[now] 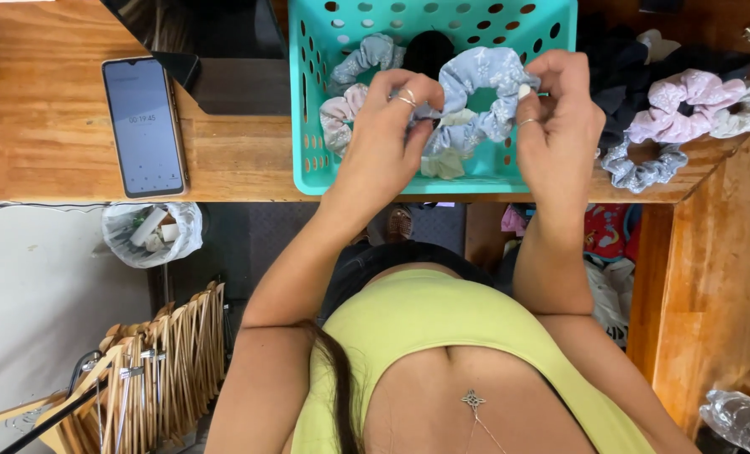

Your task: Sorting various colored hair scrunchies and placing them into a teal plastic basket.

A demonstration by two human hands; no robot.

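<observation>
While we stretch the blue scrunchie (481, 92) over the teal basket (307, 101), its long axis runs roughly left to right, tipped up toward our right hand (560, 118), with the open ring facing us. Pale blue fabric, ruffled, with a faint white floral print. Our left hand (387, 126) pinches its lower left edge; the right pinches its upper right edge. More scrunchies (366, 59) lie in the basket, others (686, 109) right of it, a phone (143, 126) left.
</observation>
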